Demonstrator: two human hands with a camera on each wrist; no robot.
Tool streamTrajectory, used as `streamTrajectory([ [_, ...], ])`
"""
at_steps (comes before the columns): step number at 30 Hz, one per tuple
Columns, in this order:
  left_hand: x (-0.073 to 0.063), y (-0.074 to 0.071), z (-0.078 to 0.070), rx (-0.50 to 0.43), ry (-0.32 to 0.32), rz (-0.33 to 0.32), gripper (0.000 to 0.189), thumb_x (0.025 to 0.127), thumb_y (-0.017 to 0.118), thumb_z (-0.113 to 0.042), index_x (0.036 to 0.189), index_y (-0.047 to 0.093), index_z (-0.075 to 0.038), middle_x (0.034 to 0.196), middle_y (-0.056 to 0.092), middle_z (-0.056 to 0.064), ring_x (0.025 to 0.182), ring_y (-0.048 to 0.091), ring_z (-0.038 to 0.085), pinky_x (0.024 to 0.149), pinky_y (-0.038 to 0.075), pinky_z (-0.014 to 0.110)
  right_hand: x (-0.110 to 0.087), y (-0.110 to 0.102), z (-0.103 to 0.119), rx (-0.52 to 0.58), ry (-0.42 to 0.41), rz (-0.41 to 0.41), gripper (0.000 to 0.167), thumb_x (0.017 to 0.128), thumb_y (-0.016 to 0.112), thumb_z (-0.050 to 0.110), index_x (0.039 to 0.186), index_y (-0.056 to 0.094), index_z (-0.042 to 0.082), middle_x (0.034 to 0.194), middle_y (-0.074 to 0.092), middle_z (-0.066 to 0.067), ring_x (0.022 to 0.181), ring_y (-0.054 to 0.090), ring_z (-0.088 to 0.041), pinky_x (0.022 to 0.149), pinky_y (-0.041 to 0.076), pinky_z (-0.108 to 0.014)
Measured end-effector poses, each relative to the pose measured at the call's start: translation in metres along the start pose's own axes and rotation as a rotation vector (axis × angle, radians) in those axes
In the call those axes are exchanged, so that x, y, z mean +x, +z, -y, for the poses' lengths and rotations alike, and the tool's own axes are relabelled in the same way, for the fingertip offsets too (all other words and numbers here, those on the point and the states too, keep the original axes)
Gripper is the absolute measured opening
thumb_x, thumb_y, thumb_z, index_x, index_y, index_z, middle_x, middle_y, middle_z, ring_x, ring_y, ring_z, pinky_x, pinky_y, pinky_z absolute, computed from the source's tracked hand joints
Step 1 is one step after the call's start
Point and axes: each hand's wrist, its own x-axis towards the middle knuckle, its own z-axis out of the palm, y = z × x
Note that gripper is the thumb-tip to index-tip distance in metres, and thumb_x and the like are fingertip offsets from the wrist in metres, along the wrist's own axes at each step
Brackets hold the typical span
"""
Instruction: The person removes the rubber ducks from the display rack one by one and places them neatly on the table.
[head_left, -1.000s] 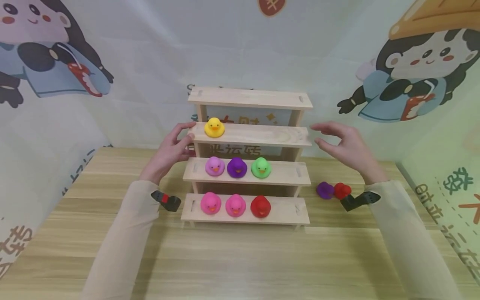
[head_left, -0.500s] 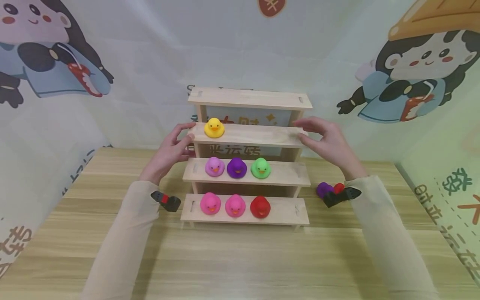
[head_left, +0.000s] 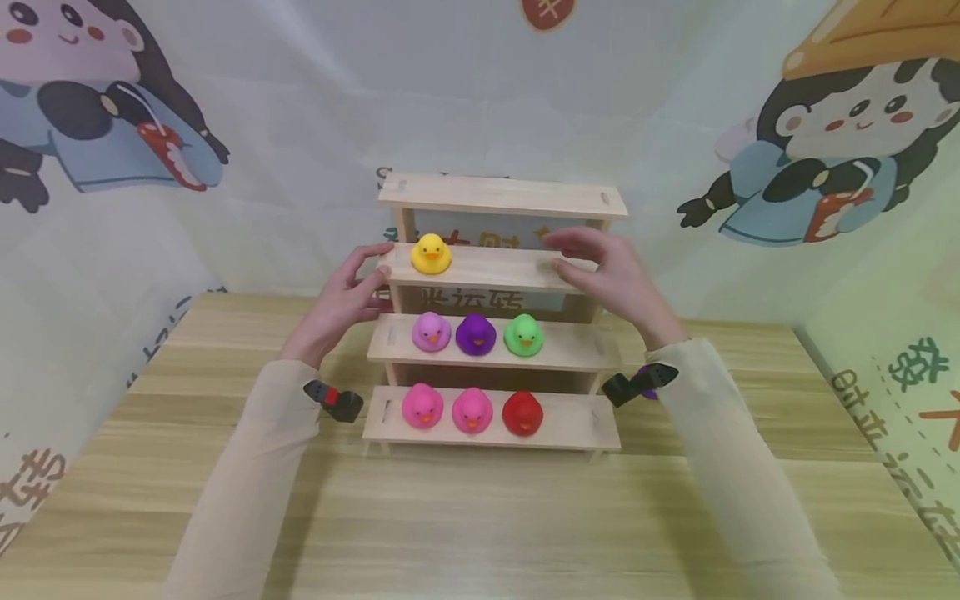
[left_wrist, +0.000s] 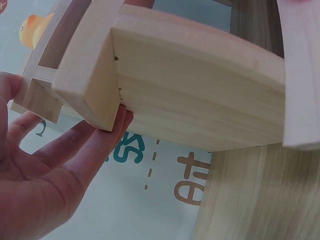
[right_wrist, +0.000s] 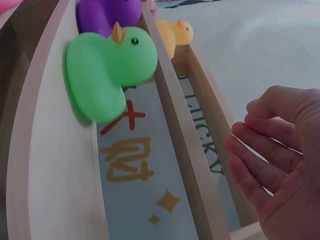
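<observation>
Gripping the left end of the wooden stand (head_left: 502, 193), the left hand (head_left: 337, 302) sat beside the yellow duck (head_left: 431, 254), which stood on the second-highest shelf (head_left: 495, 265). Near that shelf's right end I saw the right hand (head_left: 611, 271), its fingers relaxed, higher than the green duck (head_left: 523, 335).

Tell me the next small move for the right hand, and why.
I'd probably ease the right hand left toward the rounded yellow toy duck: that hand looks empty, thumb and fingers parted, near the duck's pale wooden shelf, whose left end the left hand touches.
</observation>
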Motion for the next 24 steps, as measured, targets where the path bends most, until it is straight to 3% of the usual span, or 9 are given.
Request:
streamTrajectory([
  [12, 0.001, 0.001, 0.0, 0.014, -0.01, -0.008, 0.05, 0.104, 0.043, -0.035, 0.151, 0.029, -0.023, 0.139, 0.043, 0.027, 0.107, 0.06, 0.042, 0.094, 0.05, 0.047, 0.015, 0.028, 0.007, 0.15, 0.073, 0.02, 0.031, 0.092, 0.062, 0.001, 0.122, 0.061, -0.005, 0.121, 0.062, -0.019, 0.113, 0.058, -0.027, 0.099, 0.046, -0.031],
  [24, 0.0, 0.001, -0.001, 0.01, -0.009, -0.005, 0.05, 0.104, 0.042, -0.033, 0.151, 0.029, -0.022, 0.136, 0.045, 0.027, 0.106, 0.06, 0.042, 0.093, 0.051, 0.047, 0.028, 0.058, 0.014, 0.129, 0.081, 0.045, 0.03, 0.092, 0.064, 0.006, 0.122, 0.063, 0.001, 0.121, 0.063, -0.013, 0.111, 0.059, -0.021, 0.097, 0.047, -0.028],
])
